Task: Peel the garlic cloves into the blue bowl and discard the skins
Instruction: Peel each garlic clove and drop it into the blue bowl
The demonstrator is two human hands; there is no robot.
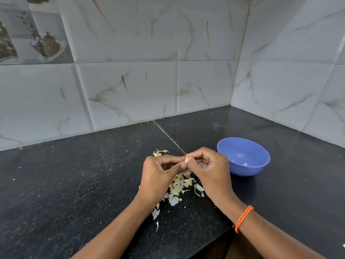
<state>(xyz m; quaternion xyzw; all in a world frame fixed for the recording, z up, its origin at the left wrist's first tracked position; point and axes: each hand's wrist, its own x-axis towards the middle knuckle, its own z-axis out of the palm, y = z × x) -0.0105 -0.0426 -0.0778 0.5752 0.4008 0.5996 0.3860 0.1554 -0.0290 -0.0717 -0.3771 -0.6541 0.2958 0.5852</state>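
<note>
Above the counter's (pixel 74 184) near edge, left hand (pixel 158 172) and right hand (pixel 209 169) pinch one garlic clove (pixel 186 159) over skins (pixel 179 186); blue bowl (pixel 248 157) sits just right.

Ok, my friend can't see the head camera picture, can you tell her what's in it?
Two hands, the left hand and right hand, pinch a garlic clove together above a pile of garlic skins on a black counter. A blue bowl stands to the right, with tiled walls behind.
</note>
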